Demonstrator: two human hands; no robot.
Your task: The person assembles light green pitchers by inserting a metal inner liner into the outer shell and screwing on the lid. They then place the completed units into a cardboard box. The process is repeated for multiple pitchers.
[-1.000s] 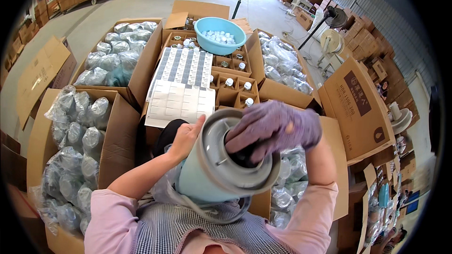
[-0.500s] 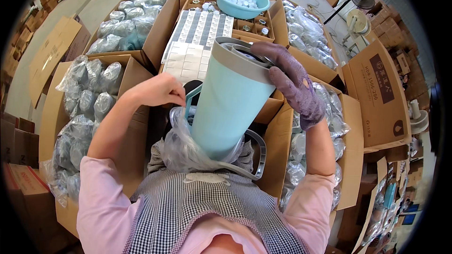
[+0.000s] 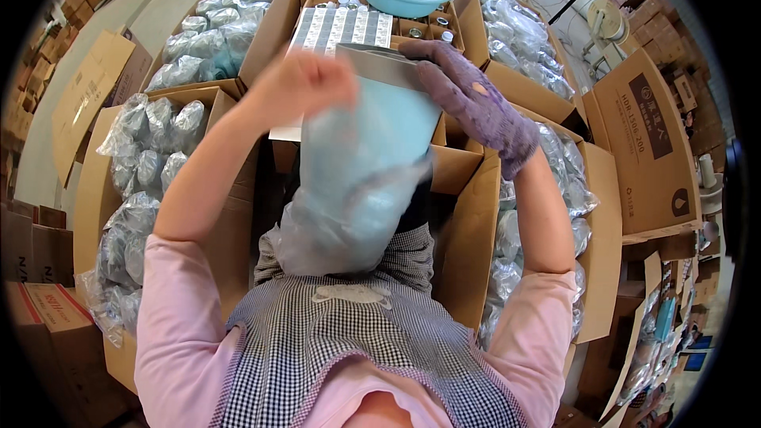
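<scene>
A large light-blue tumbler (image 3: 400,115) with a grey band at its rim stands tilted over my lap. A clear plastic bag (image 3: 333,230) surrounds its lower part and reaches higher up its left side. My right hand (image 3: 476,107), in a purple work glove with a worn patch, grips the tumbler at the rim, fingers over the top edge. My bare left hand (image 3: 313,83), smeared by motion, is closed at the tumbler's upper left, seemingly on the bag's edge. The bag hides the tumbler's base, and its handle is blurred.
Open cartons of bagged silvery items stand at left (image 3: 95,214), far left (image 3: 261,55), right (image 3: 598,246) and far right (image 3: 476,32). Ahead, a light-blue basin (image 3: 404,4) of small white pieces sits on a divided carton, beside printed sheets (image 3: 349,28).
My left hand has risen from beside the handle to near the rim, and the bag now covers more of the tumbler. The tumbler has shifted slightly left; my right hand still grips its rim.
</scene>
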